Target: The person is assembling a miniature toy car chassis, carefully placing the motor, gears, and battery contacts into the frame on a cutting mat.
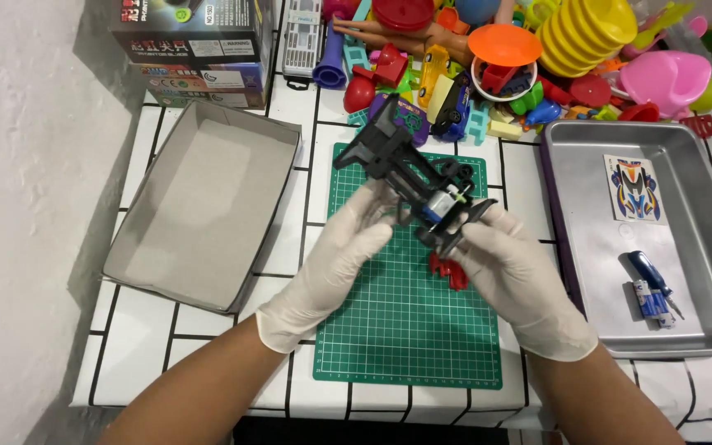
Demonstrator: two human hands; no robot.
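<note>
Both my hands wear white gloves and hold a black toy car chassis [401, 165] above a green cutting mat [405, 330]. A small silver motor with a blue end [442, 202] sits in the chassis near its right end. My left hand [335, 264] grips the chassis from below and the left. Fingers of my right hand [512, 276] pinch its right end by the motor. A red plastic piece [448, 272] shows just under my right fingers; I cannot tell if it is held or lying on the mat.
An empty grey cardboard box lid [203, 202] lies left of the mat. A metal tray [661, 321] on the right holds a sticker sheet [634, 188], a blue screwdriver [651, 278] and a small battery [651, 302]. Colourful plastic toys [537, 58] crowd the back edge, beside stacked boxes [195, 45].
</note>
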